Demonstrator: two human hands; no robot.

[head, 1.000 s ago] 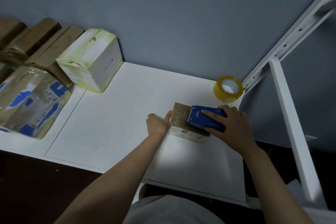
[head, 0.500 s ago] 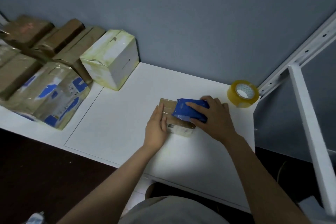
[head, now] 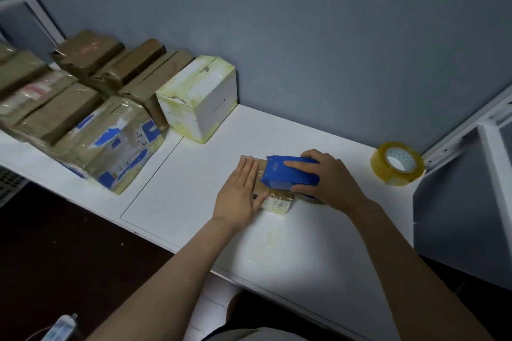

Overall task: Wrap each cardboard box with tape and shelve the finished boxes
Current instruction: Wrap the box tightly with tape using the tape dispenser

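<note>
Cardboard box [head: 277, 199] lies under the flat left hand [head: 240, 194] while the right hand [head: 329, 178] grips the blue tape dispenser [head: 288, 173].

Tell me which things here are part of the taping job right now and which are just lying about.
In use: small cardboard box, held down by the left hand; blue tape dispenser, gripped by the right hand.
Lying about: spare tape roll; pale taped box; pile of taped brown boxes.

wall [head: 304, 36]: grey-blue | table [head: 318, 243]: white | floor [head: 55, 257]: dark | shelf frame [head: 465, 129]: white, right
</note>
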